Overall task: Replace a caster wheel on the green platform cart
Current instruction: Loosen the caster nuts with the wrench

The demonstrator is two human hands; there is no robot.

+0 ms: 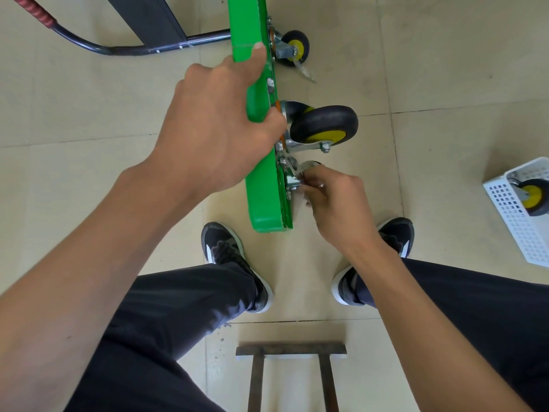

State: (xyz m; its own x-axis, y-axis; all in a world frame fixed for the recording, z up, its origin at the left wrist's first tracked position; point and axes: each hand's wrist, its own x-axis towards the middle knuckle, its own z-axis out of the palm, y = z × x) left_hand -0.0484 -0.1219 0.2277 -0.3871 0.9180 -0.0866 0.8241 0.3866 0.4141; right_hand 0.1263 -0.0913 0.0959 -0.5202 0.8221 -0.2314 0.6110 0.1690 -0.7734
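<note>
The green platform cart stands on its edge on the tiled floor, wheels facing right. My left hand grips its upper edge, fingers curled over the rim beside the near caster wheel, black with a yellow hub. My right hand pinches a small metal tool or fastener at the caster's mounting plate, just below the wheel. What exactly it pinches is hidden by the fingers. A second caster sits farther up the cart.
A white perforated basket at the right holds a spare caster wheel. The cart's dark handle bar curves off at top left. My shoes flank the cart's end. A rusty metal frame lies behind my feet.
</note>
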